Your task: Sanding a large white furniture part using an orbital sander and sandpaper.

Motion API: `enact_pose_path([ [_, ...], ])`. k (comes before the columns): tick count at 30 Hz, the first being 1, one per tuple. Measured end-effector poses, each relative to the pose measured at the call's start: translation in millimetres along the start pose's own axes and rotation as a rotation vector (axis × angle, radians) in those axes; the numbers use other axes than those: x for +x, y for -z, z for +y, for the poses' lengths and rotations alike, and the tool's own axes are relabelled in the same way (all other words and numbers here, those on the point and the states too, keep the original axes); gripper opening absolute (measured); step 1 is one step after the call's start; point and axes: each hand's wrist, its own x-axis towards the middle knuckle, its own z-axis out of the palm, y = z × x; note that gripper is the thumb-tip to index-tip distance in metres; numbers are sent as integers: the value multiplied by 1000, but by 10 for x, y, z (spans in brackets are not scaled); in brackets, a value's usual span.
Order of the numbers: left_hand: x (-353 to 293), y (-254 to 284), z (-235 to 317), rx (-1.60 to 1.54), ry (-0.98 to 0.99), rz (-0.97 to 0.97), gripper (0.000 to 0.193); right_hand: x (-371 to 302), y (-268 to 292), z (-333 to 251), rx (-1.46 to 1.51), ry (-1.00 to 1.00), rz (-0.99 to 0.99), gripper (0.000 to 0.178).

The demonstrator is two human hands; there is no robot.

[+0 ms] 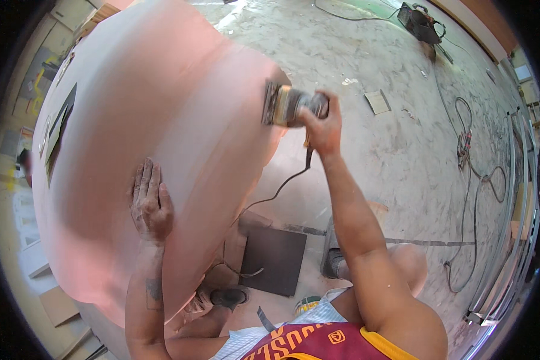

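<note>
A large curved panel (pixel 192 132), pinkish and dusted white, fills the left and middle of the view. My right hand (pixel 323 127) is wrapped round the body of an electric sander (pixel 294 106). The sander's flat pad faces the panel's right edge and appears to touch it. From the tool a dark power cord (pixel 288 181) runs down toward the panel's lower edge. My left hand (pixel 150 207) lies flat on the panel with its fingers stretched out, dusty and holding nothing.
A dark square sheet (pixel 274 261) lies on the dusty floor near my feet. Farther right are a small sandpaper piece (pixel 377 102), tangled cables (pixel 465 147) and a black bag (pixel 420 24). Metal rails (pixel 516 228) stand at the right. Dark strips (pixel 60 132) rest on the panel's left side.
</note>
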Motion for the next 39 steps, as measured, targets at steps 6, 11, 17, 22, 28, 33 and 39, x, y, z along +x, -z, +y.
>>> enact_pose_path([
  [6,-3,-6,-6,50,-7,12,45,-52,-6,35,131,-27,9,58],
  [11,-8,-28,-22,40,-9,16,45,665,-129,-565,-280,147,-7,59],
  [17,-34,-37,-42,26,16,-4,45,848,-441,-1219,-353,139,-121,58],
  [22,-22,-16,-21,9,22,-30,45,-54,-623,-1265,-316,189,-46,56],
  [28,14,19,34,-8,1,-33,46,-653,-570,-1355,-250,25,-114,55],
  [33,13,4,17,30,-21,-4,46,76,-469,-1005,-192,2,78,54],
  [39,-3,-7,24,51,-3,-14,46,764,-78,-252,-122,-63,147,57],
])
